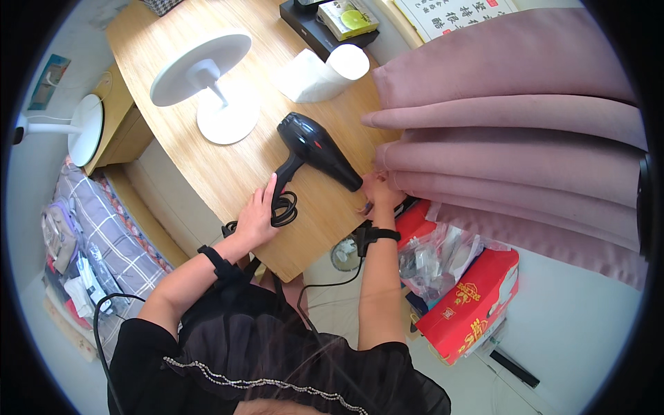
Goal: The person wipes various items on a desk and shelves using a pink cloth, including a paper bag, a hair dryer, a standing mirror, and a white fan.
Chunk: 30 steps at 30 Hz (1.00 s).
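Observation:
A black hair dryer point(315, 148) lies on the wooden table point(197, 161), its nozzle pointing toward the table's right edge. My left hand point(255, 215) is on the lower part of its handle, fingers lying along the grip. The black power cord point(285, 209) is looped beside the handle, close to my left palm. At the right edge of the table, my right hand point(383, 193) reaches beside the hem of the pink curtain point(446, 161). Its fingers are partly hidden, and what they touch is unclear. The nozzle tip is just left of that hand.
A round white mirror point(202, 70) on a stand and a white paper roll point(348, 63) occupy the table's far part. A yellow-green box point(348, 19) sits on a black box there. Below right are a red gift bag point(469, 306) and a clear plastic bag point(438, 257).

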Motion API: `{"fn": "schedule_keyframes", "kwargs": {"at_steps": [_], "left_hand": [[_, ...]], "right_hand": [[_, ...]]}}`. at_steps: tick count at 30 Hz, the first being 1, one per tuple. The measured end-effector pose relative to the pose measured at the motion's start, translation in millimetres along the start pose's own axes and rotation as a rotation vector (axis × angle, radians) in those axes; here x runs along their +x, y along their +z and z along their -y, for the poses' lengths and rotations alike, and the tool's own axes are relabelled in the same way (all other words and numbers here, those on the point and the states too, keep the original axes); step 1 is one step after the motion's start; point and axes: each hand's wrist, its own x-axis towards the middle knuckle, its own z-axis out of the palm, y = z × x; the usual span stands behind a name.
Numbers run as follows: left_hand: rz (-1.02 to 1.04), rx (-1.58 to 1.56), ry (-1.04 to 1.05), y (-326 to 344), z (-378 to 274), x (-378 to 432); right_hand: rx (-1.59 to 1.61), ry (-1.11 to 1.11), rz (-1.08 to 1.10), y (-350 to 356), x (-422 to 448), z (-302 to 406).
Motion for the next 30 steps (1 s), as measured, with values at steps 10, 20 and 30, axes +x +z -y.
{"fn": "schedule_keyframes", "kwargs": {"at_steps": [10,20,30], "left_hand": [[-0.043,0.009,-0.062,7.4,4.8,2.1],[-0.123,-0.131,0.030,1.4,17.2,10.2],[-0.046,-0.166,-0.042,-6.5,19.8,8.9]], "right_hand": [[0.336,-0.198,0.130,-29.6,78.1,19.6],[0.348,-0.265,-0.130,-33.0,141.2,75.8],[0.414,-0.459,-0.165,-28.9,127.3,79.1]]}}
